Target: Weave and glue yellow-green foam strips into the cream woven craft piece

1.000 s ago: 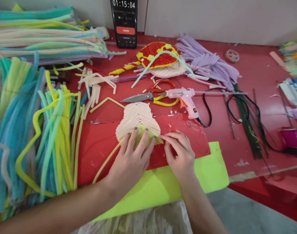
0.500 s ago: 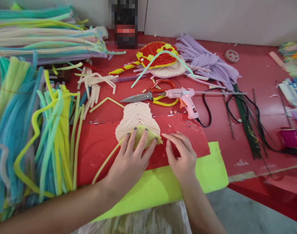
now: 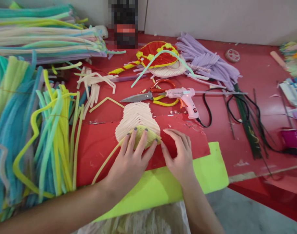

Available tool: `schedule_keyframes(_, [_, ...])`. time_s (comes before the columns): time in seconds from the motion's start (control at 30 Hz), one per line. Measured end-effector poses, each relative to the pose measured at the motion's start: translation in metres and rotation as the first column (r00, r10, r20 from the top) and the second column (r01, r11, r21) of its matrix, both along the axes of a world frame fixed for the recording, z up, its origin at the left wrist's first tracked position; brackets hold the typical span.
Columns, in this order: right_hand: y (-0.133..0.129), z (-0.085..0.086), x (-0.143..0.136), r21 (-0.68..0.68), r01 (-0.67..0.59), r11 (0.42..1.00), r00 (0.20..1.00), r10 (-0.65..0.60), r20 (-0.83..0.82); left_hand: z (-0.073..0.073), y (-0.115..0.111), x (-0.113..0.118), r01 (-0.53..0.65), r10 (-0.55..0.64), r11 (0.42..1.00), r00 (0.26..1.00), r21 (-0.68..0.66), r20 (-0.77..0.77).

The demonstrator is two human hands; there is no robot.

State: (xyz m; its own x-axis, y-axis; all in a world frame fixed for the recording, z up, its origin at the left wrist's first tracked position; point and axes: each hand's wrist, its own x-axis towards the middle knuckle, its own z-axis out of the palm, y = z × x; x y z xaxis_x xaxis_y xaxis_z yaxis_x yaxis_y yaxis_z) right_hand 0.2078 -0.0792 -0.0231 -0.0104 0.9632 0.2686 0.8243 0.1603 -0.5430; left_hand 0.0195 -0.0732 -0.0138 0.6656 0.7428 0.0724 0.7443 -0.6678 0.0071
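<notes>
My left hand [image 3: 134, 152] lies with fingers spread over the yellow-green pipe-cleaner section [image 3: 141, 134] at the bottom of a cream piece [image 3: 138, 113] made of pipe cleaners in chevron rows. One pale yellow pipe cleaner [image 3: 106, 160] runs out from that section, down to the left past my wrist. Beside the section's right tip is my right hand [image 3: 179, 151], thumb and fingers apart with nothing between them. Its thumb tip is close to the tip; whether it touches, I cannot tell. My left palm and fingers hide part of the yellow-green rows.
Beyond the piece lie scissors [image 3: 138, 97] and a pink glue gun [image 3: 191, 105] with a black cord. Pipe-cleaner bundles [image 3: 57, 136] crowd the left; purple ones [image 3: 209, 61] lie at the back. A red fan-shaped piece [image 3: 158, 55] is there too. A lime sheet [image 3: 212, 172] covers the front edge.
My right hand has shifted slightly left, and its thumb and forefinger have spread apart beside the yellow-green tip. My left hand has stayed in place.
</notes>
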Motion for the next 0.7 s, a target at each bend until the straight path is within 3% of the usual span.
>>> schedule_keyframes(0.3, [0.0017, 0.0005, -0.0011, 0.008, -0.004, 1.0, 1.0, 0.004, -0.001, 0.0004, 0.001, 0.0006, 0.01, -0.01, 1.0, 1.0, 0.01, 0.004])
schedule_keyframes(0.47, [0.0017, 0.0004, -0.001, 0.075, 0.056, 0.996, 0.996, -0.051, -0.073, 0.0014, 0.0016, 0.0008, 0.009, -0.009, 1.0, 1.0, -0.006, -0.008])
schedule_keyframes(0.7, [0.0016, 0.0002, -0.0006, 0.052, 0.051, 0.997, 0.999, -0.05, -0.019, 0.0017, 0.0, -0.0006, 0.005, -0.006, 1.0, 1.0, -0.029, -0.015])
